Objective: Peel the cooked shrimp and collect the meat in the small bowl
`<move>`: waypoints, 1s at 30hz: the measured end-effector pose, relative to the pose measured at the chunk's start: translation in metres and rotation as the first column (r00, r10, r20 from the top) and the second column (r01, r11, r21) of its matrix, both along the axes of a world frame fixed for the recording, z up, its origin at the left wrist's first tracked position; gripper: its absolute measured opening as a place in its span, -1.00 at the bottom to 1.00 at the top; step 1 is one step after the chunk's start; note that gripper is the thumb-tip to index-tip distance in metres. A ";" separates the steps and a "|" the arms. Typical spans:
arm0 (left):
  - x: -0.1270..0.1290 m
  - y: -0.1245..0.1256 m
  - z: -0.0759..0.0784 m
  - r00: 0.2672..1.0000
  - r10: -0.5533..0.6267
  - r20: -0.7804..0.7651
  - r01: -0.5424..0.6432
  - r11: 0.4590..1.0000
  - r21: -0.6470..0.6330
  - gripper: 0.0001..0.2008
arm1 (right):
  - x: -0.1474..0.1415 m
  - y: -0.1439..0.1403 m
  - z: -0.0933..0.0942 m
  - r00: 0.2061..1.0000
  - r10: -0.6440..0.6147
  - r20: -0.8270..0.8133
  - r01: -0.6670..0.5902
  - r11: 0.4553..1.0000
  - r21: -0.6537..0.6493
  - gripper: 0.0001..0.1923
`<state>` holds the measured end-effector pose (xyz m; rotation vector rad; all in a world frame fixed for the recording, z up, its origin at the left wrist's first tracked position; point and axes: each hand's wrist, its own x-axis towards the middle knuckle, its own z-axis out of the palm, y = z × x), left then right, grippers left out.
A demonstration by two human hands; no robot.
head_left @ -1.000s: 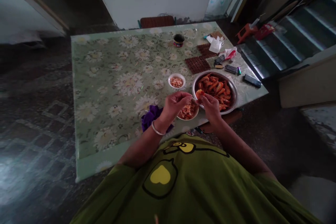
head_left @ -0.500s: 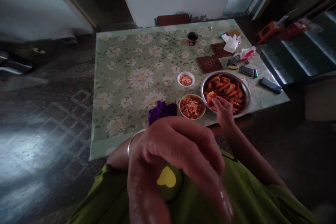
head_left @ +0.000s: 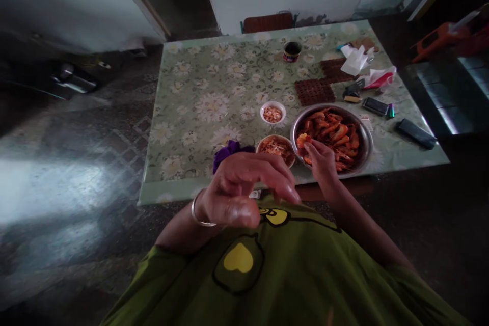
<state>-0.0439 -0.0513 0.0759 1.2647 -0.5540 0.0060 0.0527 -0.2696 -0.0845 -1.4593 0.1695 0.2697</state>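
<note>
My right hand (head_left: 321, 159) pinches a reddish-orange shrimp (head_left: 303, 140) at the left rim of a wide metal bowl (head_left: 369, 148). Whole cooked shrimp (head_left: 336, 130) fill that bowl. My left hand (head_left: 252, 183), with a silver bangle at the wrist, hangs in front of my chest, its fingers curved and apart with nothing in them. Beyond its fingers is a bowl of shells (head_left: 275, 148), partly covered by the hand. A small white bowl (head_left: 272, 112) farther back holds peeled shrimp. A purple cloth (head_left: 228, 152) lies at the near table edge, partly behind my left hand.
The table (head_left: 191, 127) has a flowered green cover. Toward the back stand a tin (head_left: 292, 52) and brown woven mats (head_left: 314, 92). On the right lie white tissue (head_left: 356, 59), a black phone-like object (head_left: 376, 106) and a dark case (head_left: 416, 133). A chair (head_left: 268, 23) stands behind the table.
My left hand has lowered from close before the camera toward the table. The right hand keeps its pinch on the shrimp at the metal bowl. The view has shifted slightly.
</note>
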 end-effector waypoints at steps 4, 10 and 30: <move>0.001 -0.017 -0.028 0.970 0.206 -0.131 -0.200 0.978 0.054 -0.51 | 0.006 -0.007 -0.008 0.998 0.058 -0.028 -0.057 0.998 0.018 -0.59; 0.000 -0.024 -0.074 0.857 0.317 -0.407 -0.305 0.947 0.096 -0.50 | 0.011 -0.008 -0.026 0.995 0.077 -0.061 -0.075 0.997 0.028 -0.57; 0.046 0.010 -0.031 0.979 -0.006 -0.204 0.012 0.999 0.029 -0.56 | 0.021 0.006 -0.023 0.996 -0.005 -0.089 0.000 0.998 -0.059 -0.67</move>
